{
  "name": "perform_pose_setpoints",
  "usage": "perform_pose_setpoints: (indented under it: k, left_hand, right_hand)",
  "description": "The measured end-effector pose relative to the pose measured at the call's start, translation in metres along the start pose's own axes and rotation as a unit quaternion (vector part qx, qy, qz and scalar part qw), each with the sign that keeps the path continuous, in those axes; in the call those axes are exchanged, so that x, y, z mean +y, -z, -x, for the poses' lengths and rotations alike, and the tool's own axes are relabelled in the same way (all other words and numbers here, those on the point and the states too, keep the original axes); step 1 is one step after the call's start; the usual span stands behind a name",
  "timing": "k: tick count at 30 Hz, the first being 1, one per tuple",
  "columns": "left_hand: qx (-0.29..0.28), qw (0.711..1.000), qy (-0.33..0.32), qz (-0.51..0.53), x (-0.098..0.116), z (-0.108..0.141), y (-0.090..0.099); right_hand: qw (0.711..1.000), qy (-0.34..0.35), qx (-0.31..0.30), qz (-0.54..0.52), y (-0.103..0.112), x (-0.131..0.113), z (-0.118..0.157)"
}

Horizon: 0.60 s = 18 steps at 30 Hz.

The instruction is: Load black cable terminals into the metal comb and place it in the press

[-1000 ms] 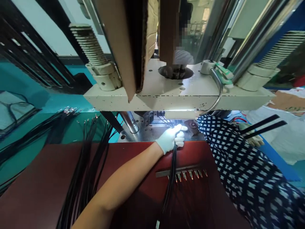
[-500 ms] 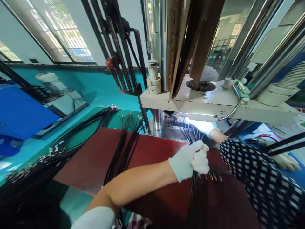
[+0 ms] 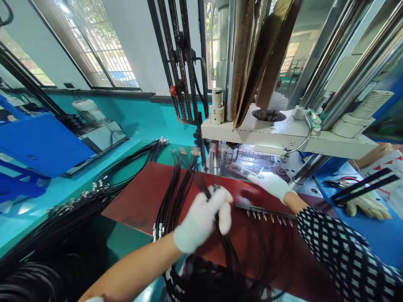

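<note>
Grips cables [image 3: 228, 247], trailing lengthwise left of strip [image 3: 266, 211], in curled left hand [image 3: 204, 216]. Holds right hand [image 3: 270, 184] nearer press bed [image 3: 294, 161]; cannot tell if pinching.

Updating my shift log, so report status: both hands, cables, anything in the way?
Left hand closed around black cables. Right hand by the press base, grip unclear. Possibly in the way: toothed metal strip on the red board.
</note>
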<state>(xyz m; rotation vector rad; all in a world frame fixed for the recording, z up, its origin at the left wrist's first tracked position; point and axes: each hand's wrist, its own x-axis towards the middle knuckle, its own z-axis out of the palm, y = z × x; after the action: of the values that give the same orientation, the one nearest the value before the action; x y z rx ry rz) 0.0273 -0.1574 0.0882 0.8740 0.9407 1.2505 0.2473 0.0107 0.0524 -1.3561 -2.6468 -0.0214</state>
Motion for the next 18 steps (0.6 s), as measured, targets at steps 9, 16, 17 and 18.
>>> perform_pose_setpoints:
  k: [9,16,17,18]
  left_hand:
    - [0.241,0.911,0.021,-0.335,0.028,-0.141,0.131]
    - [0.204,0.957,-0.027,-0.205,0.082,-0.108,0.123]
    - [0.193,0.963,-0.029,-0.185,0.106,-0.095,0.126]
    - [0.177,0.970,-0.031,-0.163,0.133,-0.081,0.131]
  right_hand:
    - [0.996,-0.058,-0.006,0.064,-0.024,0.002,0.031]
    - [1.000,-0.011,0.015,0.006,-0.036,0.012,0.026]
    - [1.000,-0.011,0.011,-0.006,-0.038,0.014,0.026]
    - [1.000,-0.012,0.008,-0.016,-0.040,0.016,0.026]
